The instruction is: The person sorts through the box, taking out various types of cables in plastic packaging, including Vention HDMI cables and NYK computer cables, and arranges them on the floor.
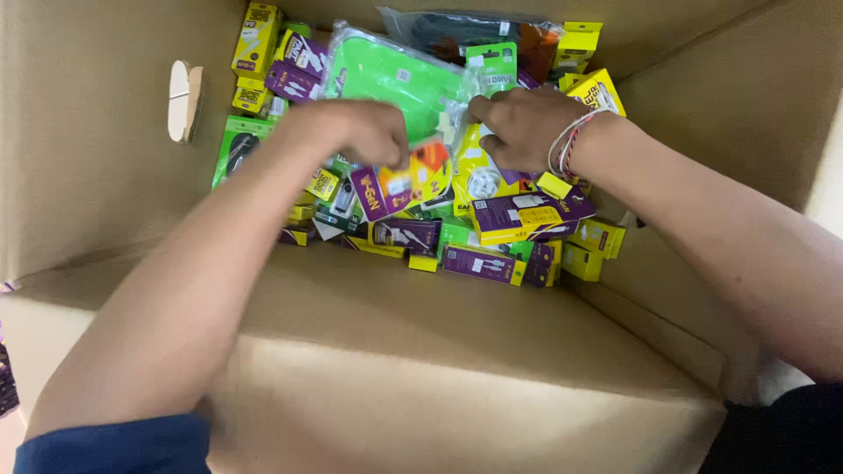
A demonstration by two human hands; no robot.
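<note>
Head view looks down into a large brown cardboard box [457, 351] whose bottom is heaped with small retail packs [492, 237], mostly purple, yellow and green, some boxy, some flat cards. A glossy green blister pack [399, 83] lies tilted on top of the heap, between both hands. The left hand [364, 132] pinches its lower edge, fingers curled closed. The right hand [522, 127], a red-and-white string bracelet [569, 140] at the wrist, grips its right edge.
</note>
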